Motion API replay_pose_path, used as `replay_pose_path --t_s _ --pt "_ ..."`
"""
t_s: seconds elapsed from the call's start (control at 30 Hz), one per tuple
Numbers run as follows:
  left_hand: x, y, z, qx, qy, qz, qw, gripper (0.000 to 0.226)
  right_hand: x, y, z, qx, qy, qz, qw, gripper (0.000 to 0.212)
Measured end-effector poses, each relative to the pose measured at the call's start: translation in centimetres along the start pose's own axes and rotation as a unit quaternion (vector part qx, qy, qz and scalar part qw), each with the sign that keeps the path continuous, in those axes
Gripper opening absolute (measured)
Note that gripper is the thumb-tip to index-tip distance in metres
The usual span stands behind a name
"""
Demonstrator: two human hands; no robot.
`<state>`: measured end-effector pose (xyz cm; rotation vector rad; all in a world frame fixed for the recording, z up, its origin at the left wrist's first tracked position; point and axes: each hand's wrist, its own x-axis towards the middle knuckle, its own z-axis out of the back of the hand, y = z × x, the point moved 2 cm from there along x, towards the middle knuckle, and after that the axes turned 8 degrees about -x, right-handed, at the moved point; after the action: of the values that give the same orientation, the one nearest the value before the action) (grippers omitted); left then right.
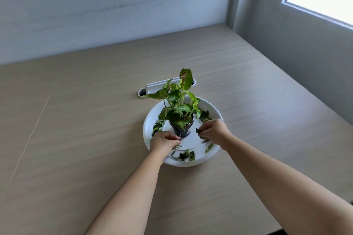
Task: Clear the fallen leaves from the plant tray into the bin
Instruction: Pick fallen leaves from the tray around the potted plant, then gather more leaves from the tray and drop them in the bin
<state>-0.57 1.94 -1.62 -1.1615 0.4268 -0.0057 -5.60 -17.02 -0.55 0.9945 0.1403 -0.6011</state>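
Head view: both hands over the tray (214, 107), either side of the pot (182, 129). Left hand (165, 142) pinches a leaf stem; right hand (214, 131) is closed on a dark leaf. Remaining leaves (188, 155) lie just toward me from the fingers, left hand nearer; more sit at the far sides. Wooden table (76, 120), corner by a window. No bin in sight.

Both hands are reaching into the white tray (214, 109) mid-frame: left hand (164, 141) and right hand (214, 131) are each pinching leaf bits beside the black pot (182, 129). More fallen leaves (188, 155) are lying along the tray's lower edge.
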Motion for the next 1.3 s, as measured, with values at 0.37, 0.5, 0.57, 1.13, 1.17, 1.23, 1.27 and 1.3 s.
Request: replay_pose_path --t_s 0.37,0.5,0.57,1.13,1.17,1.23,1.27,1.3 --pt "-4.6 -4.4 -10.0 -0.298 0.077 0.114 0.945 0.018 -4.7 -6.8 9.7 0.39 -0.023 -0.054 0.919 0.013" --pt "-8.8 -9.0 -21.1 -0.279 0.167 0.081 0.942 0.02 -8.9 -14.7 20.0 0.421 -0.088 -0.047 0.902 0.015" --pt "-11.8 -11.5 -28.6 -0.26 0.228 0.064 0.936 0.019 -12.3 -20.6 26.0 0.434 -0.14 -0.053 0.888 0.016" --pt "-29.0 0.0 -71.8 0.067 0.466 0.143 0.871 0.023 -33.6 -62.5 33.8 0.459 -0.389 -0.377 0.704 0.027" --pt "-28.6 2.3 -72.3 0.095 0.464 0.154 0.867 0.024 -33.6 -64.0 32.1 0.463 -0.38 -0.398 0.695 0.026" --pt "-27.4 7.1 -73.8 0.148 0.458 0.178 0.858 0.022 -33.2 -67.6 28.6 0.477 -0.364 -0.437 0.67 0.02" --pt "-26.7 9.2 -74.6 0.165 0.456 0.196 0.853 0.021 -32.8 -69.1 27.1 0.485 -0.357 -0.451 0.659 0.018" --pt "-26.0 11.0 -75.4 0.181 0.456 0.213 0.845 0.019 -32.3 -70.7 25.8 0.494 -0.354 -0.462 0.646 0.016"
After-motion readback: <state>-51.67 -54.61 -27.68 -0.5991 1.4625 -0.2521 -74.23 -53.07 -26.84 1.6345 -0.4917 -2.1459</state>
